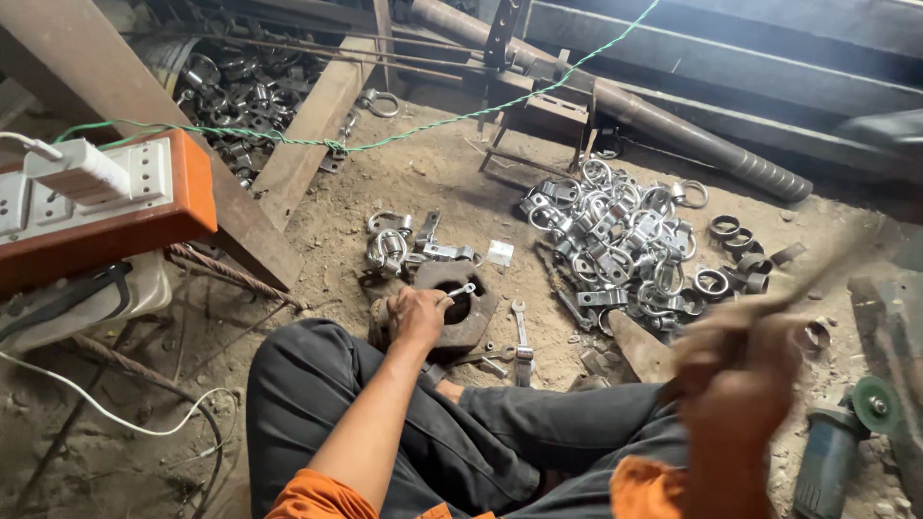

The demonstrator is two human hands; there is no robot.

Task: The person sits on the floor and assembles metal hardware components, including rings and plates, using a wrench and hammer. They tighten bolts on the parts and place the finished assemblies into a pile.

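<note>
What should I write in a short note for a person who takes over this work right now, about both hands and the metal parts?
Left hand: holds a small metal piece over the hole of the rusty block on the ground.
Right hand: raised and blurred, closed on a tool handle; the tool itself is too blurred to name.
Parts: a pile of shiny ring clamps lies to the right of the block, a few more just behind it. A spanner lies beside the block, an angle grinder at far right.
Done: cannot tell which parts are finished.
Left: the piece on the block is in work.
</note>
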